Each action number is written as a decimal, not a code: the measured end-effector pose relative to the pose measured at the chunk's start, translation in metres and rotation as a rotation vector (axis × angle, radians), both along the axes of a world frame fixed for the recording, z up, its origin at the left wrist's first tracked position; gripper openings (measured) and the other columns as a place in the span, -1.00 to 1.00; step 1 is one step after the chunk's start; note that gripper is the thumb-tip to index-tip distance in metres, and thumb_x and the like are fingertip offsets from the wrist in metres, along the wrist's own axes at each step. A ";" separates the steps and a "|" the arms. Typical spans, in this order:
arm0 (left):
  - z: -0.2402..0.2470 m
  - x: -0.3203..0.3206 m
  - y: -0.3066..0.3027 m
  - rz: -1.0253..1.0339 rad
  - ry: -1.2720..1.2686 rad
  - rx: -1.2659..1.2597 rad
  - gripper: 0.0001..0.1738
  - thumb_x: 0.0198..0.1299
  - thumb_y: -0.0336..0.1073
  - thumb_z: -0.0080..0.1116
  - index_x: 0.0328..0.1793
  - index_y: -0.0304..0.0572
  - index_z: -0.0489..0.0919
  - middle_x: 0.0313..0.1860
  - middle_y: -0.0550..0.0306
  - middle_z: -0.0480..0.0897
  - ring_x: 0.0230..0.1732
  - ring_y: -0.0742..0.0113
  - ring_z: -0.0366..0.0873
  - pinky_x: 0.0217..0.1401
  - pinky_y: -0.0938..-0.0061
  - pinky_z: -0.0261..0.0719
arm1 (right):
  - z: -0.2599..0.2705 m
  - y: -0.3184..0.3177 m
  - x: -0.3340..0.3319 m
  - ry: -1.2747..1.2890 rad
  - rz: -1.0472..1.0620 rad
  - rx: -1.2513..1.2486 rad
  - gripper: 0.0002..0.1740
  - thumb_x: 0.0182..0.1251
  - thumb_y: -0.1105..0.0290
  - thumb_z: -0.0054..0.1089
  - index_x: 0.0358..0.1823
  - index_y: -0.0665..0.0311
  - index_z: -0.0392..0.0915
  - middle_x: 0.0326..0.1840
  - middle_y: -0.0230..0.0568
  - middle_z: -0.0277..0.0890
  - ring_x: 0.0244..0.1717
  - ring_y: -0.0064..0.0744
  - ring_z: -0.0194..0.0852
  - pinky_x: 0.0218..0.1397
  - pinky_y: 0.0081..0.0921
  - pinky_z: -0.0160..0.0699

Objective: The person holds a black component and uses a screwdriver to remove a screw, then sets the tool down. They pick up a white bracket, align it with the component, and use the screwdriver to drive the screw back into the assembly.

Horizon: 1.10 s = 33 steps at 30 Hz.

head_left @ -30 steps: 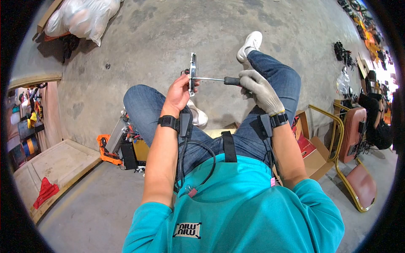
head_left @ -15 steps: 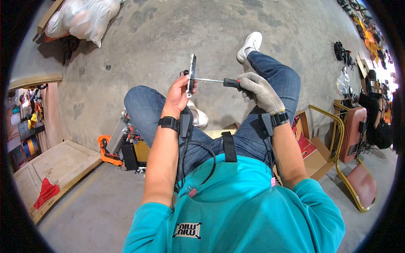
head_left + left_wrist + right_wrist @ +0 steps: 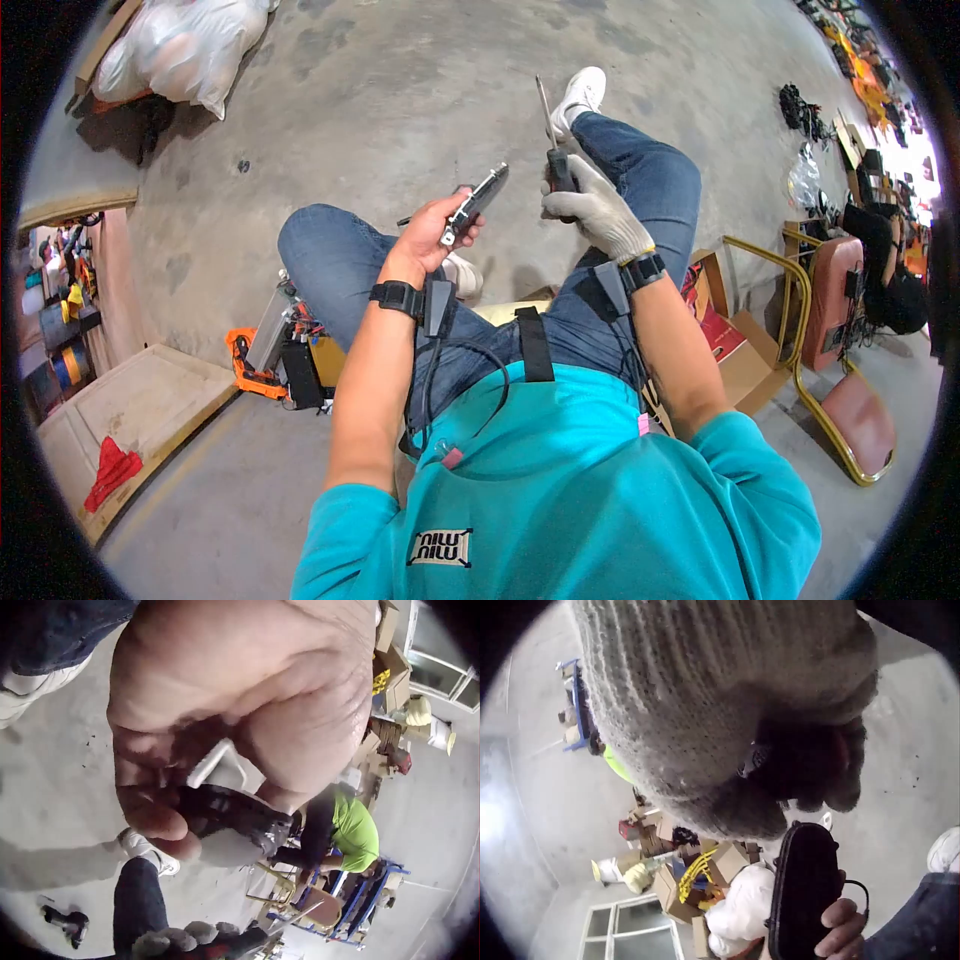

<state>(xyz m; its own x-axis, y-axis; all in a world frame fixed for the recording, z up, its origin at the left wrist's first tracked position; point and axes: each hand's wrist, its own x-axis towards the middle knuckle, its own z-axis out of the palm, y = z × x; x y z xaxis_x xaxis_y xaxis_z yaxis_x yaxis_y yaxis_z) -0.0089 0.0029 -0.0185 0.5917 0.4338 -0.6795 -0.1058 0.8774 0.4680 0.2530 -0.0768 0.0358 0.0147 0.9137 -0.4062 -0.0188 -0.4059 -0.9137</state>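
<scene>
My bare left hand (image 3: 430,235) grips a flat, oblong black housing (image 3: 478,207) with a pale, shiny edge, held tilted above my lap. In the right wrist view the housing (image 3: 804,892) shows its smooth black face, small lugs along the rim and a thin dark cable. Around the dark handle of a screwdriver (image 3: 560,170) curl the fingers of my gloved right hand (image 3: 605,215). Its metal shaft points up and away from me, apart from the housing. The left wrist view catches the screwdriver shaft (image 3: 300,915) beside the gloved fingers.
An orange-trimmed tool case (image 3: 255,362) sits left of my knee, near a wooden panel (image 3: 150,385) bearing a red cloth (image 3: 112,470). Right of me are an open cardboard box (image 3: 745,365) and a gold-framed chair (image 3: 800,320). A person in a lime shirt (image 3: 356,832) bends in the background.
The screwdriver has left the housing and swung from pointing left at it to pointing up and away. My left hand has tilted the housing to the right.
</scene>
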 end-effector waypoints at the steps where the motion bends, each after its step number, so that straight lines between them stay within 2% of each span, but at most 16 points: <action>1: 0.002 0.003 -0.002 -0.048 0.016 -0.002 -0.68 0.47 -0.07 0.14 -0.04 -0.22 0.61 -0.35 0.04 0.70 -0.46 0.35 0.65 -0.46 0.49 0.60 | 0.003 0.000 -0.002 -0.002 -0.005 -0.002 -0.57 0.24 0.31 0.36 0.07 0.34 0.48 -0.18 -0.29 0.53 -0.23 -0.55 0.52 -0.15 -0.56 0.51; 5: 0.008 0.007 -0.005 -0.193 0.007 0.021 -0.65 0.45 -0.06 0.16 0.01 -0.24 0.62 -0.35 0.03 0.71 -0.48 0.37 0.65 -0.50 0.51 0.58 | 0.006 0.002 -0.017 -0.167 0.017 -0.047 -0.60 0.19 0.29 0.42 -0.03 0.32 0.53 -0.24 -0.32 0.54 -0.27 -0.54 0.52 -0.17 -0.54 0.53; 7: 0.015 0.008 -0.007 -0.196 0.016 0.034 -0.63 0.44 -0.08 0.18 0.06 -0.27 0.62 -0.36 0.04 0.71 -0.49 0.37 0.64 -0.50 0.51 0.58 | 0.003 -0.001 -0.021 -0.276 0.072 0.214 -0.59 0.20 0.31 0.41 -0.01 0.35 0.52 -0.29 -0.32 0.55 -0.29 -0.52 0.53 -0.21 -0.52 0.55; 10: 0.010 0.005 -0.007 -0.239 -0.018 0.056 -0.57 0.49 -0.01 0.08 0.11 -0.28 0.62 -0.31 -0.02 0.73 -0.45 0.30 0.69 -0.47 0.49 0.62 | -0.005 -0.002 -0.017 -0.211 0.173 0.087 -0.56 0.21 0.32 0.39 0.06 0.37 0.53 -0.30 -0.31 0.55 -0.30 -0.49 0.54 -0.18 -0.49 0.57; 11: 0.008 0.002 -0.006 -0.240 -0.079 0.044 -0.49 0.52 0.05 -0.02 0.14 -0.30 0.60 -0.24 -0.10 0.74 -0.38 0.23 0.71 -0.38 0.43 0.66 | -0.009 -0.002 -0.015 -0.206 0.233 0.032 -0.56 0.22 0.32 0.39 0.08 0.38 0.53 -0.30 -0.31 0.55 -0.30 -0.49 0.53 -0.18 -0.49 0.58; 12: 0.014 0.003 -0.006 -0.240 -0.140 0.031 -0.41 0.56 0.11 -0.13 0.17 -0.33 0.59 -0.17 -0.17 0.74 -0.32 0.17 0.72 -0.30 0.38 0.70 | -0.004 -0.002 -0.017 -0.167 0.195 0.052 -0.56 0.24 0.28 0.37 0.08 0.36 0.56 -0.35 -0.35 0.55 -0.36 -0.53 0.53 -0.29 -0.55 0.53; 15: 0.034 0.003 -0.003 -0.117 -0.258 0.023 -0.31 0.57 0.19 -0.25 0.23 -0.35 0.56 -0.08 -0.27 0.73 -0.22 0.05 0.73 -0.15 0.28 0.73 | 0.012 0.000 -0.013 -0.109 0.135 -0.084 -0.57 0.24 0.23 0.36 0.05 0.34 0.57 -0.39 -0.37 0.54 -0.44 -0.60 0.51 -0.40 -0.61 0.45; 17: 0.022 -0.003 0.003 -0.092 -0.317 0.022 -0.28 0.56 0.23 -0.25 0.30 -0.33 0.52 -0.02 -0.30 0.70 -0.12 0.00 0.71 -0.06 0.25 0.71 | 0.005 0.001 -0.011 -0.099 0.082 -0.117 -0.57 0.24 0.22 0.36 0.04 0.34 0.58 -0.39 -0.37 0.54 -0.50 -0.64 0.48 -0.46 -0.64 0.39; 19: 0.009 -0.005 0.005 0.125 -0.172 0.105 -0.28 0.55 0.25 -0.22 0.40 -0.27 0.44 0.02 -0.31 0.68 -0.04 0.01 0.69 0.00 0.27 0.69 | -0.008 0.000 -0.010 0.163 -0.035 -0.137 -0.58 0.26 0.24 0.36 0.03 0.37 0.57 -0.37 -0.34 0.54 -0.50 -0.59 0.46 -0.44 -0.62 0.49; 20: 0.003 -0.007 0.005 0.121 -0.204 0.172 -0.30 0.52 0.19 -0.07 0.48 -0.25 0.37 0.14 -0.20 0.64 0.11 0.08 0.63 0.14 0.28 0.62 | -0.015 -0.001 -0.010 0.161 -0.035 -0.136 -0.58 0.26 0.24 0.36 0.03 0.37 0.57 -0.37 -0.34 0.54 -0.50 -0.59 0.46 -0.44 -0.62 0.49; 22: 0.017 0.001 -0.001 0.130 -0.155 0.293 -0.32 0.51 0.14 0.00 0.49 -0.24 0.36 0.21 -0.09 0.60 0.18 0.12 0.58 0.20 0.27 0.58 | -0.016 -0.002 -0.018 0.334 -0.180 -0.236 -0.60 0.28 0.23 0.38 0.00 0.38 0.56 -0.33 -0.28 0.57 -0.48 -0.57 0.48 -0.42 -0.57 0.62; 23: 0.026 0.006 -0.004 0.139 -0.105 0.414 -0.33 0.49 0.08 0.08 0.51 -0.22 0.34 0.27 0.01 0.57 0.25 0.16 0.54 0.26 0.26 0.53 | -0.015 -0.003 -0.021 0.333 -0.181 -0.235 -0.60 0.28 0.23 0.38 0.00 0.38 0.56 -0.33 -0.28 0.57 -0.48 -0.57 0.48 -0.42 -0.57 0.62; 24: 0.032 0.009 -0.005 0.138 -0.106 0.414 -0.33 0.49 0.08 0.08 0.51 -0.22 0.34 0.27 0.01 0.57 0.25 0.16 0.54 0.26 0.26 0.53 | -0.013 -0.003 -0.026 0.376 -0.211 -0.278 -0.60 0.29 0.23 0.39 -0.01 0.38 0.56 -0.30 -0.25 0.58 -0.46 -0.56 0.50 -0.42 -0.55 0.67; 26: 0.038 0.014 -0.008 0.040 -0.007 0.512 -0.36 0.48 0.00 0.13 0.54 -0.17 0.33 0.35 0.20 0.50 0.33 0.21 0.46 0.33 0.23 0.46 | -0.012 -0.004 -0.037 0.485 -0.258 -0.342 -0.60 0.32 0.21 0.39 0.00 0.36 0.55 -0.24 -0.21 0.62 -0.41 -0.52 0.56 -0.41 -0.51 0.70; 30: 0.034 0.014 -0.009 0.026 -0.036 0.464 -0.39 0.49 -0.05 0.12 0.55 -0.13 0.32 0.33 0.23 0.54 0.33 0.21 0.48 0.35 0.26 0.44 | -0.009 -0.002 -0.062 0.543 -0.186 -0.361 -0.62 0.38 0.22 0.31 0.08 0.31 0.53 -0.20 -0.25 0.62 -0.33 -0.51 0.61 -0.36 -0.49 0.70; 33: 0.032 0.013 -0.008 0.111 -0.029 0.396 -0.43 0.48 -0.10 0.15 0.49 -0.17 0.37 0.31 0.11 0.58 0.27 0.19 0.55 0.34 0.25 0.50 | -0.003 0.000 -0.077 0.598 -0.147 -0.366 -0.61 0.38 0.22 0.31 0.10 0.30 0.53 -0.15 -0.27 0.62 -0.30 -0.53 0.59 -0.27 -0.49 0.71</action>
